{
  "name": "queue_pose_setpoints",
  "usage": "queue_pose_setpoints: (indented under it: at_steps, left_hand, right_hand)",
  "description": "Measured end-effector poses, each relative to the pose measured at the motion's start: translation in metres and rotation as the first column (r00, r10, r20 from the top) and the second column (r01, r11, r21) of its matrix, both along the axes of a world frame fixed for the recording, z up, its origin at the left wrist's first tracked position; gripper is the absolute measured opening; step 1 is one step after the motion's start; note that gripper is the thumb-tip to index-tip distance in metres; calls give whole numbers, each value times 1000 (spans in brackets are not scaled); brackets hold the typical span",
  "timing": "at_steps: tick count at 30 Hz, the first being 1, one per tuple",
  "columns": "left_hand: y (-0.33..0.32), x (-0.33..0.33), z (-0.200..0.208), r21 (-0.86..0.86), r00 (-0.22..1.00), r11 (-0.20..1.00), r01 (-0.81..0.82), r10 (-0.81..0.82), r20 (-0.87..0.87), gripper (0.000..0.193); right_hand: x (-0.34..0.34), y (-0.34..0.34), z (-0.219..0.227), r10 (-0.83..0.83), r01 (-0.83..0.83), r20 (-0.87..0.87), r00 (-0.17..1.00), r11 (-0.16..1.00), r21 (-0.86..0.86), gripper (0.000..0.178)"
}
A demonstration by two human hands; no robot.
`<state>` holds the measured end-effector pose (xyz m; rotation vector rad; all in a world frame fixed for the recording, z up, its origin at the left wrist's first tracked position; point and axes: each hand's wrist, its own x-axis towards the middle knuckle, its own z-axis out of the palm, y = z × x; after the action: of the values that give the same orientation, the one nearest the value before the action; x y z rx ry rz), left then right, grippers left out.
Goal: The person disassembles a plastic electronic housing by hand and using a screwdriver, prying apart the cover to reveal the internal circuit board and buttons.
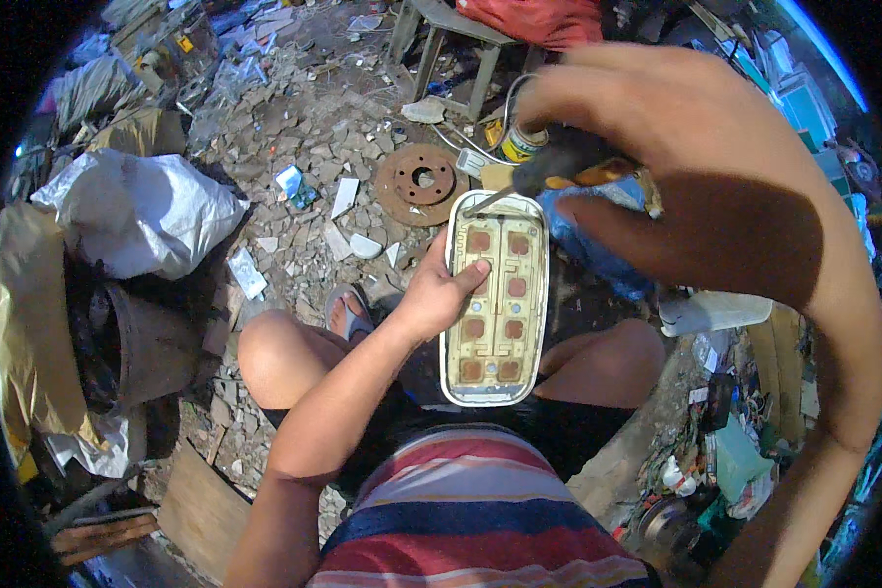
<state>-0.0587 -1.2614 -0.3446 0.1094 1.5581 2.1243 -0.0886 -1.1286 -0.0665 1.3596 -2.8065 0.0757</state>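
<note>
In my left hand (436,299) is an oblong light panel with a white rounded rim (543,323), held upright over my lap. My fingers go behind its left edge and the thumb presses on its face. A yellowish board (498,338) with several brown square pads and thin tracks fills the panel. My right hand (647,108), smeared by motion, curls round the dark and orange handle of what looks like a screwdriver (500,200). Its metal shaft slants down to the left, with the tip at the panel's top left corner, seemingly touching the inner rim.
A rusty brake disc (394,191) lies on the rubble beyond the panel, near a yellow tin (522,147). A wooden stool (465,27) stands at the far side. White sack (137,211) and dark bucket (157,338) are at left; mixed scrap (740,456) lies at right.
</note>
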Motion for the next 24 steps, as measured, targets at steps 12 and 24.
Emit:
queue_pose_setpoints:
  at_steps: [12, 24]
  left_hand:
    - [-10, 43, -32, -198, 997, 978, 72, -73, 2, 52]
    - [-5, 54, -36, -95, 984, 991, 92, -77, 159, 49]
  right_hand:
    - [45, 42, -52, -758, 552, 576, 306, 634, 541, 34]
    - [22, 3, -48, -437, 287, 235, 868, 828, 482, 26]
